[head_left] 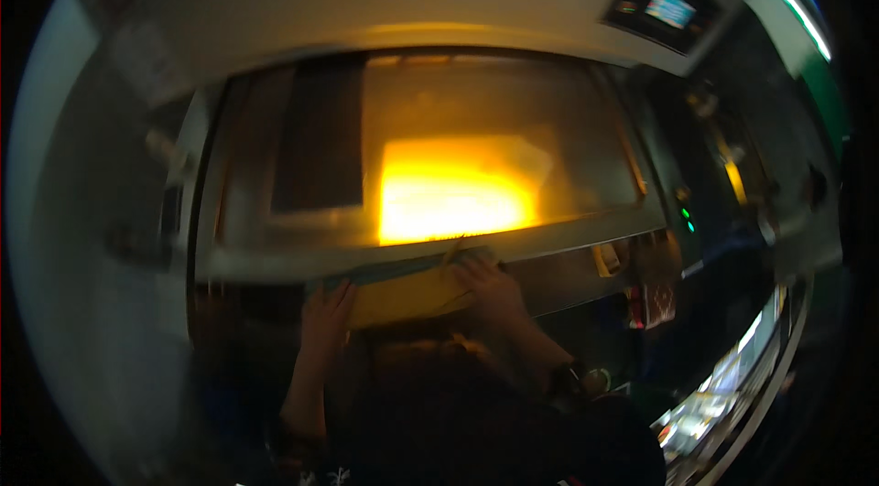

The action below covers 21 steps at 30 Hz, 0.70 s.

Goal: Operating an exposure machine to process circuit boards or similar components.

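Observation:
A flat yellowish panel (407, 299), with a dark greenish strip along its far edge, lies between my hands at the front of a lit machine bed. My left hand (326, 319) grips its left end, the fingers pointing away from me. At the right end my right hand (492, 292) holds the panel, its fingers reaching over the far corner. Close to those fingertips is a thin light stick-like piece (453, 251), too blurred to name. The undersides of both hands are hidden.
Bright yellow light fills the middle of the machine bed (595, 138). A dark slab (320, 138) occupies its left side. A control panel with a small screen (671, 8) is at the upper right. A small yellowish block (606, 259) and a red packet (652, 306) sit right of my hand.

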Available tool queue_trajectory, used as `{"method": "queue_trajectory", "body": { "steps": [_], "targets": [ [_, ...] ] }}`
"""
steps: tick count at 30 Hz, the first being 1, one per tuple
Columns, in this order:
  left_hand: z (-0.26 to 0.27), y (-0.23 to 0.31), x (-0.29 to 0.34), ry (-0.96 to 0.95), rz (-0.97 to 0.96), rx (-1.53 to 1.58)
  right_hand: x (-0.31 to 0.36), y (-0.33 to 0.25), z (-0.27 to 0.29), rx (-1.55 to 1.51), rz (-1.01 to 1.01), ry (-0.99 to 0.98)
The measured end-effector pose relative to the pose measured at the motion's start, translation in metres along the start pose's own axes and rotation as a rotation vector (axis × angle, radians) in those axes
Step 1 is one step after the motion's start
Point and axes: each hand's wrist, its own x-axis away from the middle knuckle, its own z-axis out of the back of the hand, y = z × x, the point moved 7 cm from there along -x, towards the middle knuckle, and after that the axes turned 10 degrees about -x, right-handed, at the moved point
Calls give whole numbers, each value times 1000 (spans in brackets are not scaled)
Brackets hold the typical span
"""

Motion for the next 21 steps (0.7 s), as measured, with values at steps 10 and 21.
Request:
{"method": "queue_trajectory", "body": {
  "steps": [10,21],
  "targets": [
    [-84,123,35,-349,170,378,93,177,-74,35,-117,-69],
    [-119,104,132,-513,356,568,108,287,-165,176,-575,-249]
  ]
}}
